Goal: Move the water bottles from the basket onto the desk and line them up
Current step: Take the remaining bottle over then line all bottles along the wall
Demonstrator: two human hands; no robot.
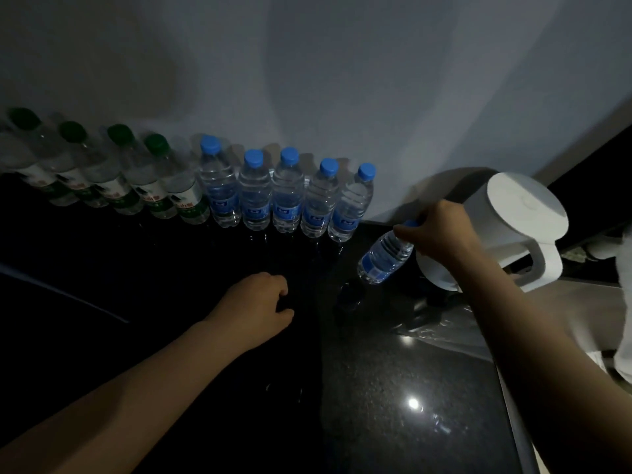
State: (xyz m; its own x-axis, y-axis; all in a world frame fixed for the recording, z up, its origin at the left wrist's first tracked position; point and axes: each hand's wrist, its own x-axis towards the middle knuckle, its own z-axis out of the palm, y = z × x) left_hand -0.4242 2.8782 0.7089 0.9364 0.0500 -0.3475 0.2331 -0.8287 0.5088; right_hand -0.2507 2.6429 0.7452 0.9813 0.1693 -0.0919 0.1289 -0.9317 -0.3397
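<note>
**While one bottle point(383, 258) hangs short of the row point(254, 193)**

Since the fingers point(405, 230) of my right hand point(441, 234) grip the bottle by its neck, tilted above the bench point(393, 371), I'd stand it upright beside the end bottle point(350, 206), clear of the kettle point(519, 213). My left hand point(260, 302) rests loosely curled, holding nothing. Glossy dark bench, pale wall point(307, 80), dim room.

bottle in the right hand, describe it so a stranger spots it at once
Find the white kettle on the right. Just left of it, the right hand grips a blue-labelled bottle by its top. It alone is tilted, apart from the standing row along the wall.
</note>
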